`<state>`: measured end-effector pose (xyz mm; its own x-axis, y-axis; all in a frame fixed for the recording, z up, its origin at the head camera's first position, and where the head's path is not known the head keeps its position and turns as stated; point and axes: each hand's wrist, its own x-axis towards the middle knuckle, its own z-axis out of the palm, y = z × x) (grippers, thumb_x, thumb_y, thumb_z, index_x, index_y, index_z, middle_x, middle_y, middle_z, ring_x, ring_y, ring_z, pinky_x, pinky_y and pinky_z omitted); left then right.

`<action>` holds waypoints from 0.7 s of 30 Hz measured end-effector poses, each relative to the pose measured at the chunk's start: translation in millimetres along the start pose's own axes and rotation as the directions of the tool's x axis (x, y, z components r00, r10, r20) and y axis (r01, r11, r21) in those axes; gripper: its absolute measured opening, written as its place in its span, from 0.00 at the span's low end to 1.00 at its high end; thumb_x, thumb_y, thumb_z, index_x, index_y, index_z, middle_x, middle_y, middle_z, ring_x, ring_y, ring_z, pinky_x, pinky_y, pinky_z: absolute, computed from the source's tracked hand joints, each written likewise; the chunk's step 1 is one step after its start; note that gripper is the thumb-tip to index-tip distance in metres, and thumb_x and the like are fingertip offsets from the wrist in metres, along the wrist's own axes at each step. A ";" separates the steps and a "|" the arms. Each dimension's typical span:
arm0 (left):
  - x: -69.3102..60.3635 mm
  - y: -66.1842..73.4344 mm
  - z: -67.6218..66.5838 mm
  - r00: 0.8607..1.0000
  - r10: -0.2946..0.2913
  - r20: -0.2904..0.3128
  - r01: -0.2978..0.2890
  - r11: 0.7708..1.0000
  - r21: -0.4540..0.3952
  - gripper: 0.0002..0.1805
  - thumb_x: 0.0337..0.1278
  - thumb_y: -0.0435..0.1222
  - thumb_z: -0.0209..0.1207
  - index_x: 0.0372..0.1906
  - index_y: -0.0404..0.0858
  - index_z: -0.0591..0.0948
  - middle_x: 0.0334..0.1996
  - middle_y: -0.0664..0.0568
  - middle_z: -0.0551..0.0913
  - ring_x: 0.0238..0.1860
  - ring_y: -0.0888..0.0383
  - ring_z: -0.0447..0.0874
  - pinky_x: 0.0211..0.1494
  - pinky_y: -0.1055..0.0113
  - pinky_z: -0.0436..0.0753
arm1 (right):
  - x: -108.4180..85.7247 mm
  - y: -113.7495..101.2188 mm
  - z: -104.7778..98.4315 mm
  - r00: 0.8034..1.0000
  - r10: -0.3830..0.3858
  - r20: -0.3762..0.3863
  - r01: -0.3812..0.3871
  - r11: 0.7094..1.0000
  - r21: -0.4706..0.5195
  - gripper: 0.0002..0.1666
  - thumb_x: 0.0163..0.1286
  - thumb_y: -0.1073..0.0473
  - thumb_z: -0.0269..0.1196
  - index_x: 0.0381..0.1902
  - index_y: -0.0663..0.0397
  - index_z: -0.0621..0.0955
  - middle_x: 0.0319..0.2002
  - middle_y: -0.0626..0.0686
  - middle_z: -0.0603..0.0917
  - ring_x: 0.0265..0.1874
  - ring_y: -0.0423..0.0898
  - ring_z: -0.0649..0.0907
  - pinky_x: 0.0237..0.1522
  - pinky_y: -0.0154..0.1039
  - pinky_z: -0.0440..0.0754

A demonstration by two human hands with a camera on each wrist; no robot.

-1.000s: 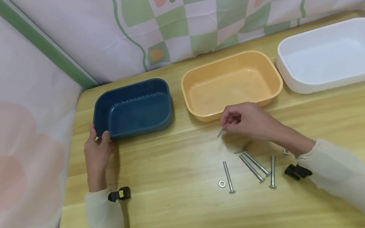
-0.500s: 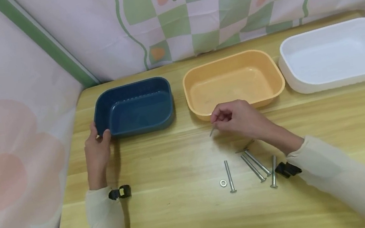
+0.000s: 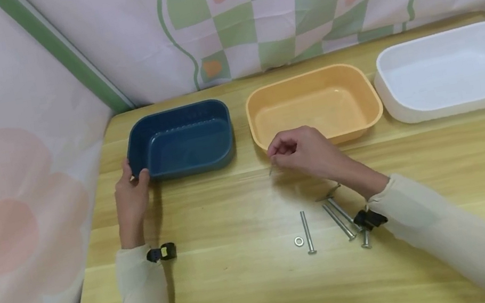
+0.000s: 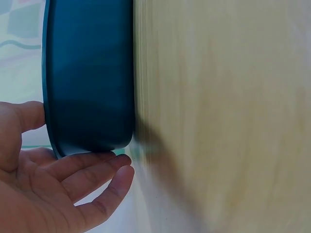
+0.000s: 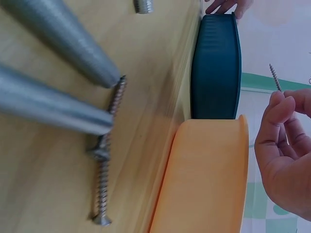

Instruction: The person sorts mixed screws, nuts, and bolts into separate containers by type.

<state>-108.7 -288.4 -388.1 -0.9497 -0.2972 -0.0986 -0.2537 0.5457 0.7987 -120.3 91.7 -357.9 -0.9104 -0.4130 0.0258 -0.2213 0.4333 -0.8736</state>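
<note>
Thumb and fingers of my left hand (image 3: 132, 203) hold the near left corner of a dark blue plastic bin (image 3: 192, 170). In the left wrist view the thumb touches the rim, and the fingers lie along the end wall. My right hand (image 3: 308, 152) pinches a small threaded screw (image 5: 275, 76) between thumb and fingertips, in front of the yellow bin (image 3: 342, 138). Only the screw's pointed end shows; its head is hidden by the fingers. Below that hand, two more screws (image 5: 102, 191) lie touching on the wooden table (image 3: 229, 294).
Several long bolts (image 3: 307, 232) lie on the table, one partly behind the right wrist's black camera (image 3: 369, 219). A nut (image 3: 299, 241) sits beside the leftmost bolt. On the right stands a white bin (image 3: 456, 65). Patterned cloth (image 3: 240, 54) hangs behind the bins.
My right hand has moved left along the front of the yellow bin, carrying the screw toward the blue bin. The left hand stays at the blue bin's corner. The view has shifted slightly.
</note>
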 end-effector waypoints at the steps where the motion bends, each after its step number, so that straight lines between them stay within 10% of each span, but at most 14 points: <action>1: 0.2 -0.2 0.2 1.000 0.000 -0.001 0.000 1.000 0.001 0.37 0.76 0.45 0.48 0.80 0.38 0.49 0.73 0.35 0.59 0.67 0.43 0.69 0.61 0.50 0.73 | 1.6 -1.2 0.4 1.000 0.003 0.001 -0.003 1.000 -0.001 0.03 0.65 0.66 0.66 0.34 0.56 0.87 0.28 0.49 0.83 0.30 0.46 0.79 0.33 0.34 0.76; 21: 1.0 -1.9 -0.5 1.000 0.000 -0.007 0.000 1.000 -0.005 0.37 0.76 0.44 0.49 0.80 0.39 0.50 0.72 0.34 0.61 0.67 0.43 0.70 0.62 0.50 0.73 | 29.4 -14.4 25.2 1.000 -0.011 -0.002 0.011 0.998 0.069 0.03 0.65 0.66 0.67 0.35 0.60 0.86 0.28 0.50 0.84 0.29 0.46 0.80 0.29 0.33 0.76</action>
<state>-109.1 -290.1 -389.4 -0.9485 -0.3024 -0.0946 -0.2526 0.5416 0.8018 -135.1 53.2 -356.8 -0.9084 -0.4165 0.0366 -0.2070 0.3721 -0.9048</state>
